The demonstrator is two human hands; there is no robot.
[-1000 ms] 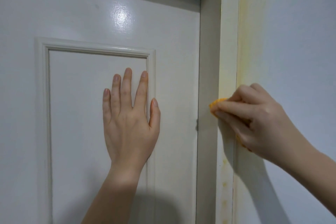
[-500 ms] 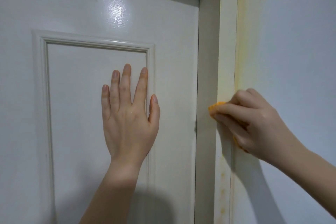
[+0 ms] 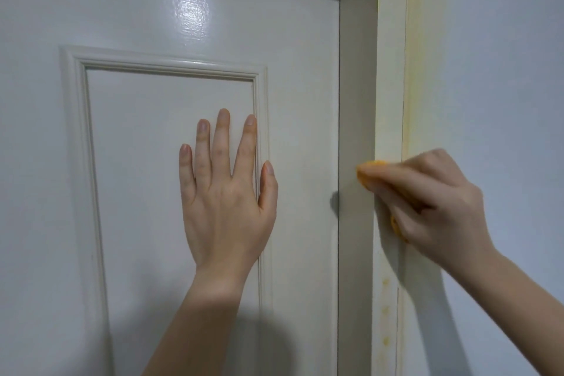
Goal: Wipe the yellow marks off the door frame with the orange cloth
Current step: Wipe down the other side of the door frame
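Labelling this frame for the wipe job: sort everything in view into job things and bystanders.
Job: orange cloth, right hand gripping it, door frame, yellow marks.
Bystanders: door, left hand flat on it, wall.

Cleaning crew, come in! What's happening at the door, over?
Left hand flat on door. Right hand holds orange cloth against frame. Yellow marks below, unwiped. Nothing blocking.

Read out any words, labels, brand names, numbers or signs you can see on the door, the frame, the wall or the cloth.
None: no text shows anywhere.
White panelled door: blank, only a light glare.
Cream door frame: yellow marks, no writing.
Pale wall: blank.
Orange cloth: no label visible; the right hand hides most of it.
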